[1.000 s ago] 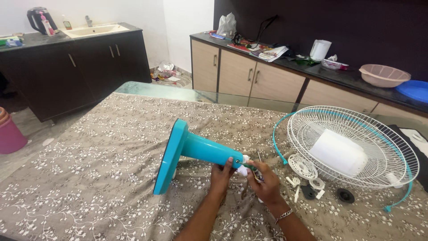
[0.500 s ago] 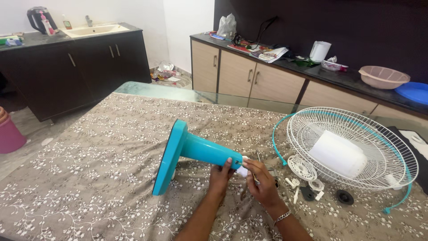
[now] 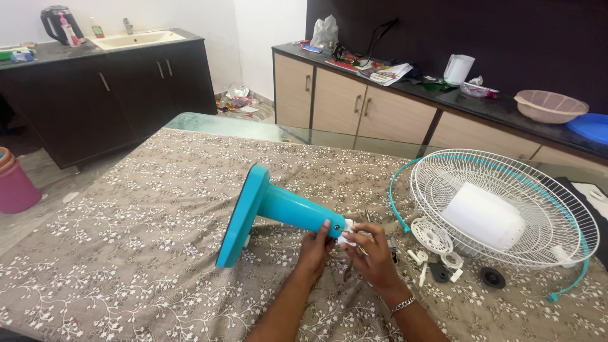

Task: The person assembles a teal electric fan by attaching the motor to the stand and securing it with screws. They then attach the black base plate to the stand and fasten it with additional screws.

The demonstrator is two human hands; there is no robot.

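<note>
Teal fan stand [image 3: 278,212] lying tipped on worktop [image 3: 126,253]; left hand [image 3: 315,250] grips its neck end, right hand [image 3: 373,256] pinches white fitting [image 3: 347,239] there.

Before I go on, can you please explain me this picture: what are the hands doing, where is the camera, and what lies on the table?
There is no machine here. A person works with two bare hands, and the one camera sits on that person's head, looking down at them.

The left hand grips the narrow end of a teal fan stand, which lies on its side on the table, covered with a flowered cloth. The right hand pinches a small white part at the tip of the stand; what else it holds is too small to tell.

To the right lie a white wire fan guard over a white motor cover, and some small loose parts. Cabinets stand behind.
</note>
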